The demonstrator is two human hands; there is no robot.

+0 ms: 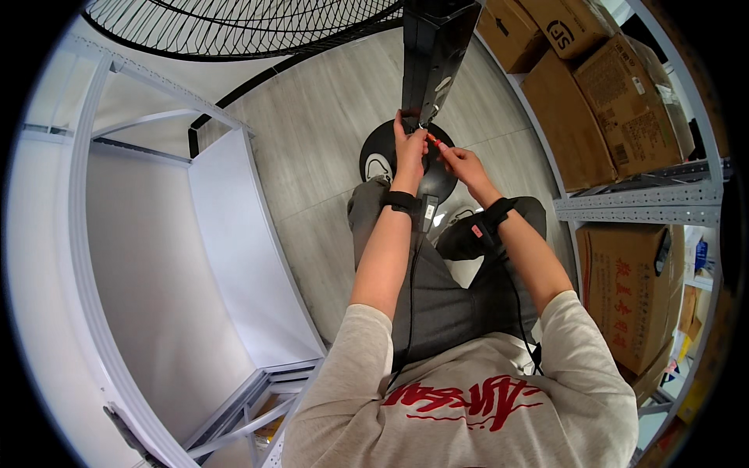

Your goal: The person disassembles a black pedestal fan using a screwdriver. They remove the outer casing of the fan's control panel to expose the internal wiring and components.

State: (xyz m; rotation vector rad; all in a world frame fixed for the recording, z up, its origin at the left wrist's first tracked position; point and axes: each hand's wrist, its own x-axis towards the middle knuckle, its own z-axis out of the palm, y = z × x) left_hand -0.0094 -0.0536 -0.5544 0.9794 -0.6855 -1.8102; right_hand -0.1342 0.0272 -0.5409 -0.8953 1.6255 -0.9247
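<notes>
Two hands work at the bottom of a tall standing fan, above its round foot.

The big black wire-grille fan head [234, 27] and its black flat column [437, 54] look heavy and stiff, so the column is best gripped at its lower end, close to the black round base plate [378, 160] on the grey wooden floor [312, 132]. The left hand [410, 148] is closed around the lower edge of the column. The right hand [460, 160] pinches a small orange-handled tool [431, 139], light and thin, probably slippery; its tip touches the column. Brown cardboard boxes [616, 101] stand on the grey metal shelf [647, 199] at the right.
</notes>
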